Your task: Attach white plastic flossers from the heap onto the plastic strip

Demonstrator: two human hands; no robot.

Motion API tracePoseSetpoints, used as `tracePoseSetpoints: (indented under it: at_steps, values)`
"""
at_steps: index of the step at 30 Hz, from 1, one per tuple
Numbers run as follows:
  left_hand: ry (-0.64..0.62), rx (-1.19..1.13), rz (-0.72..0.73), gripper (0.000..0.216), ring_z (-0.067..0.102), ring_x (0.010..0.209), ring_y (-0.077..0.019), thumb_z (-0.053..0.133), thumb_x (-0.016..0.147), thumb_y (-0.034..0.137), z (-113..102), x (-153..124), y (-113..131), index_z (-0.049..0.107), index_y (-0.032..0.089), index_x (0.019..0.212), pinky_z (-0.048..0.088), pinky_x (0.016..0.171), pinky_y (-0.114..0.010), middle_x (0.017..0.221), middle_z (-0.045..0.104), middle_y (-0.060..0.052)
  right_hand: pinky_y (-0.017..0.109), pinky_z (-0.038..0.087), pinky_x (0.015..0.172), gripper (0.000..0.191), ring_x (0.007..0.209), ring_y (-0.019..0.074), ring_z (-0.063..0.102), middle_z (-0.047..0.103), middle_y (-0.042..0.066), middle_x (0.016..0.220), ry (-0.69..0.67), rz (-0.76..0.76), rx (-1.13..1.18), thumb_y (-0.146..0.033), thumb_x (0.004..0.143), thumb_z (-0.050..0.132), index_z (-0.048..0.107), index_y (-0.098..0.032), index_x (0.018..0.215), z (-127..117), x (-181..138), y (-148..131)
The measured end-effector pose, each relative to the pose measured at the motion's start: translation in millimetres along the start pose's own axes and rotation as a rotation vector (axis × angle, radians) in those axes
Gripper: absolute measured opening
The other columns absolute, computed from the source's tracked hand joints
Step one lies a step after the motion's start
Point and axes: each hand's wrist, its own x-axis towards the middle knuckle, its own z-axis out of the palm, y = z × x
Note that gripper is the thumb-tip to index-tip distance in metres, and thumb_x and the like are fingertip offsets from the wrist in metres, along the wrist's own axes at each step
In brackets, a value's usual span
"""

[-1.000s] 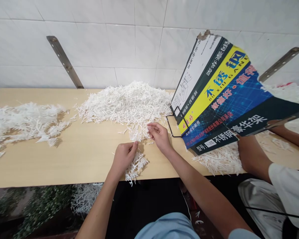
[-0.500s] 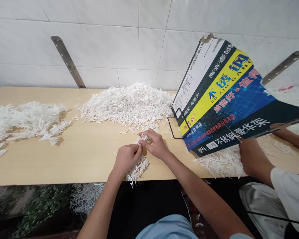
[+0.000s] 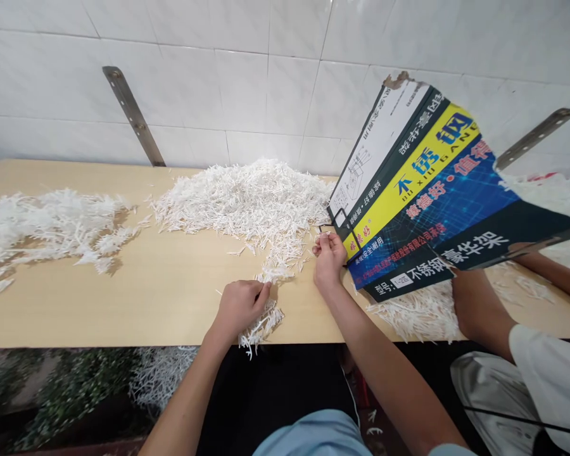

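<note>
My left hand (image 3: 242, 305) is closed in a pinch on a white branched plastic sprig (image 3: 276, 275), whose tip pokes out past the thumb. Below that hand lies a small bunch of similar white sprigs (image 3: 265, 322), partly over the table's front edge. My right hand (image 3: 330, 258) has its fingers curled together beside the lower left corner of a printed cardboard panel (image 3: 422, 196). Something pale shows at its fingertips, too small to make out. Beyond both hands spreads a large heap of short white plastic pieces (image 3: 261, 199).
More branched white sprigs (image 3: 61, 225) lie on the table (image 3: 137, 297) at left. Behind the leaning cardboard, a co-worker's arm (image 3: 482, 310) reaches over another white pile (image 3: 418, 313). Metal brackets (image 3: 133, 117) are fixed to the tiled wall. Green foliage (image 3: 85, 392) sits below the table.
My right hand has left the sprig at my left hand and moved right, to the cardboard's corner. My left hand stays nearly in place, still pinching the sprig.
</note>
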Motion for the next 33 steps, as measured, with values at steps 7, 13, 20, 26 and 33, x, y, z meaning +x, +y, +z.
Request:
tracePoseSetpoints:
  at_steps: [7, 13, 20, 26, 33]
  values:
    - [0.018, 0.023, -0.016, 0.056, 0.045, 0.053, -0.0147, 0.035, 0.106, 0.045, -2, 2, 4, 0.047, 0.019, 0.058, 0.022, 0.060, -0.030, 0.055, 0.056, -0.002, 0.042, 0.050, 0.098, 0.024, 0.115, 0.0256, 0.062, 0.070, 0.010, 0.120, -0.478, -0.442, -0.369, -0.036, 0.102, 0.053, 0.070, -0.023, 0.114, 0, -19, -30]
    - [-0.042, 0.186, 0.011, 0.047, 0.057, 0.059, -0.0174, 0.039, 0.104, 0.036, 2, 3, 8, 0.066, 0.018, 0.070, 0.019, 0.059, -0.031, 0.074, 0.073, -0.007, 0.041, 0.053, 0.091, 0.023, 0.100, 0.0246, 0.067, 0.077, 0.006, 0.099, -0.940, -0.423, -0.334, -0.041, 0.098, 0.063, 0.077, -0.025, 0.106, 5, -37, -37]
    - [-0.065, 0.189, 0.037, 0.055, 0.057, 0.060, -0.0176, 0.035, 0.106, 0.040, 0, -1, 7, 0.064, 0.018, 0.065, 0.020, 0.058, -0.031, 0.067, 0.069, -0.007, 0.035, 0.056, 0.071, 0.029, 0.073, 0.0211, 0.068, 0.073, 0.005, 0.077, -0.165, -0.131, -0.149, -0.045, 0.094, 0.064, 0.073, -0.018, 0.088, -3, 0, -7]
    - [0.038, 0.029, -0.036, 0.057, 0.047, 0.052, -0.0146, 0.035, 0.106, 0.046, -1, 2, 4, 0.051, 0.019, 0.058, 0.024, 0.058, -0.030, 0.056, 0.057, -0.002, 0.046, 0.051, 0.103, 0.036, 0.125, 0.0281, 0.062, 0.072, 0.011, 0.129, -0.596, -0.415, -0.310, -0.046, 0.098, 0.059, 0.073, -0.023, 0.122, -13, -6, -28]
    - [0.066, -0.085, -0.007, 0.055, 0.037, 0.049, -0.0125, 0.037, 0.104, 0.047, -2, 0, 0, 0.034, 0.020, 0.057, 0.024, 0.058, -0.030, 0.051, 0.039, 0.002, 0.031, 0.053, 0.070, 0.033, 0.077, 0.0189, 0.067, 0.073, 0.007, 0.086, -0.489, -0.139, -0.143, -0.046, 0.096, 0.061, 0.070, -0.021, 0.075, 6, -14, -14]
